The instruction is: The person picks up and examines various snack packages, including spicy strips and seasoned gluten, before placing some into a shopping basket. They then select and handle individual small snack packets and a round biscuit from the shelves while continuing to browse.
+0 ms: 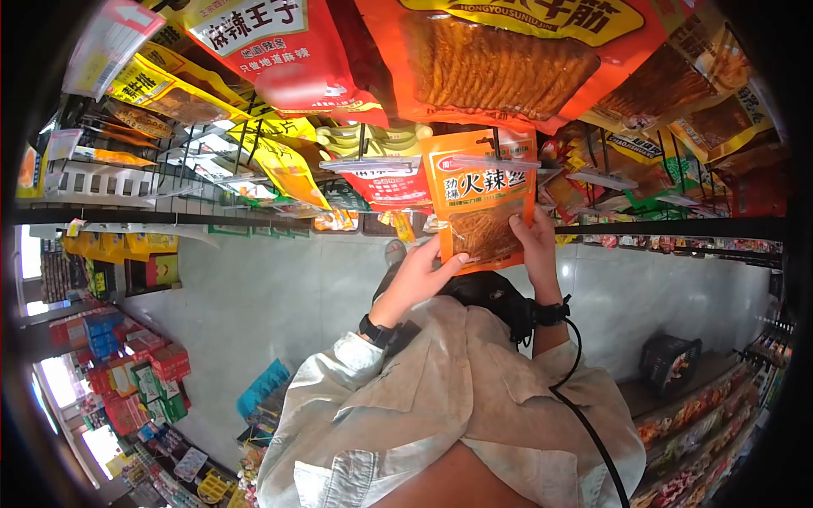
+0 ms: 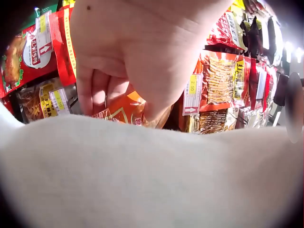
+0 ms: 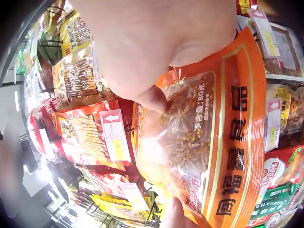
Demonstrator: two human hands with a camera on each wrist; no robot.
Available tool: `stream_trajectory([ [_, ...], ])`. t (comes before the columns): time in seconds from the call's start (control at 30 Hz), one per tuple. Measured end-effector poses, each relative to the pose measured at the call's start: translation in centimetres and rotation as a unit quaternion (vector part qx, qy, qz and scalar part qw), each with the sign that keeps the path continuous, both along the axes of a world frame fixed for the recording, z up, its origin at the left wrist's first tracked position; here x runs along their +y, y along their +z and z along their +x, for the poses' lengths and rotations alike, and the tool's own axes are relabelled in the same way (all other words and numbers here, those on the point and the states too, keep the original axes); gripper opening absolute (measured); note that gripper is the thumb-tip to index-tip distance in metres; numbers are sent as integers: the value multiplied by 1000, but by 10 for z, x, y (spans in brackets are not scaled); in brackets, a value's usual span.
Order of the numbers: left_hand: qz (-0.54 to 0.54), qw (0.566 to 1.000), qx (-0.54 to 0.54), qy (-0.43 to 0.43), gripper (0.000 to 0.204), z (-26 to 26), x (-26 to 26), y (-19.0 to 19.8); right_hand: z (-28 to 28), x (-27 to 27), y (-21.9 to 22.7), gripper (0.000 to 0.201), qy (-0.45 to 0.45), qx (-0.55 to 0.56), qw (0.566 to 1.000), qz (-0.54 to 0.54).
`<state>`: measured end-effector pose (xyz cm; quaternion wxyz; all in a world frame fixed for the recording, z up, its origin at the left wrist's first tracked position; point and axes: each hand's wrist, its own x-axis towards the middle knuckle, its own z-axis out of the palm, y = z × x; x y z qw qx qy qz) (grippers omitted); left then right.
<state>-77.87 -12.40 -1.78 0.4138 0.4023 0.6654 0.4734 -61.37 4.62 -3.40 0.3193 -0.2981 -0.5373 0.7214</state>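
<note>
Orange Snack Packet, Held Two-Handed Before a Hanging Display

Principal item: one orange snack packet, with a clear lower window showing reddish-brown strips. It is standing near upright just in front of the rack, its printed face turning towards the wearer, presumably so that the lettering can be read.

Left hand: gripping the packet's lower left corner, the thumb lying across the front and the fingers curling behind. The low hold is probably leaving the print uncovered.

Right hand: pinching the lower right edge, the thumb pressing on the window. The paired grip is likely sharing the load and stopping the soft pouch from folding.

Fixings: a clear label strip is crossing the packet's upper part; whether the hang hole is sitting on a hook cannot be told.

Surrounding stock: a large red packet and a large orange-red packet are hanging above, faces outward, seemingly for display. A price tag is standing out before its row, apparently to be seen from the aisle.

Also listed: a dark basket, resting by the shelving behind on the right.
</note>
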Motion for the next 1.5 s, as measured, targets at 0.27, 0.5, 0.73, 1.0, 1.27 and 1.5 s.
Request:
stream_trajectory([
  [0.27,-4,998,-56,19,26,15,-12,10,9,-9,-2,15,12,-18,1000,-4],
  [0.5,25,999,-32,8,26,15,-25,22,9,-30,10,24,-16,24,1000,-3],
  [0.73,69,997,-27,-32,28,11,-39,26,18,-54,21,27,-46,-5,998,33],
  [1.0,49,990,-128,-28,27,30,-108,-6,40,-132,14,25,-50,-84,995,-12],
  [1.27,3,971,-229,-63,26,54,-169,-50,79,-208,33,24,-53,-121,991,-9],
  [1.5,2,982,-183,-39,26,62,-186,-44,88,-225,42,28,-44,-98,994,-12],
])
